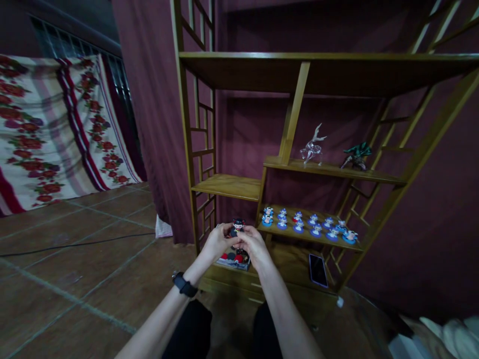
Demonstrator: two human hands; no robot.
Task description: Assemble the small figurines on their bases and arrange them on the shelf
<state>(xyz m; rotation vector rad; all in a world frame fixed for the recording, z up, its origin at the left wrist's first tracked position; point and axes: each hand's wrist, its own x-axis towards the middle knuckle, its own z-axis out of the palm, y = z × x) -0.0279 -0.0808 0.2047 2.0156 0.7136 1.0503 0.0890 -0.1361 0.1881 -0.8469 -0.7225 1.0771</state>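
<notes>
Between my two hands is a small dark-haired figurine [238, 227] in red and black, held upright with its head showing above my fingers. My left hand [218, 243] grips it from the left, fingers closed round its side. From the right, the fingers of my right hand [254, 244] pinch its lower part. Just below my hands sits an open box [234, 264] with several red and dark pieces in it, partly hidden by my fingers. Several small blue-and-white figurines [298, 226] stand in two rows on the shelf to the right.
A wooden display shelf [224, 186] fills the middle. On an upper board stand a clear deer ornament [311, 151] and a green ornament [358, 155]. A phone [318, 270] lies on the bottom board. Left are a purple curtain [149, 124] and a cable [75, 244] on the floor.
</notes>
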